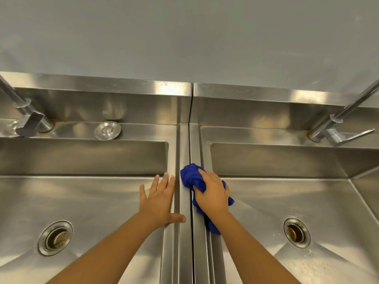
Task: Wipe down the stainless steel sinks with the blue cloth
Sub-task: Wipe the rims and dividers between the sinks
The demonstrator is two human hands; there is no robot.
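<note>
Two stainless steel sinks stand side by side, the left sink and the right sink, joined by a ridged divider down the middle. My right hand grips the bunched blue cloth and holds it against the divider's right rim. The cloth sticks out ahead of my fingers and trails behind my wrist. My left hand lies flat with fingers spread on the left sink's inner edge, thumb on the divider.
A faucet stands at the back left and another faucet with a lever at the back right. A round metal plug lies on the left back ledge. Each basin has a drain, the left drain and the right drain. Water drops speckle the right basin.
</note>
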